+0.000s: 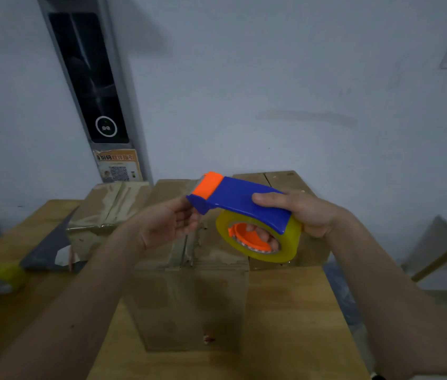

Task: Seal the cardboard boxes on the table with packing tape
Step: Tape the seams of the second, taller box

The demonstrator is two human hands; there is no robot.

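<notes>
Cardboard box [189,270] below me already taped; my right hand [307,212] grips the dispenser [238,198], left hand [170,223] fingers pinching its tip. Right box [285,182] looks unsealed.

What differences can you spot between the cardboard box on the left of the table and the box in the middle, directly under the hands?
The left box has glossy tape across its top and front edge; the middle box shows a seam along its top with a ragged, torn edge. The left box sits further back on the table; the middle box reaches nearer the person. The left box stands in the open; the middle box is partly hidden by the left hand. Both are brown cardboard.
</notes>
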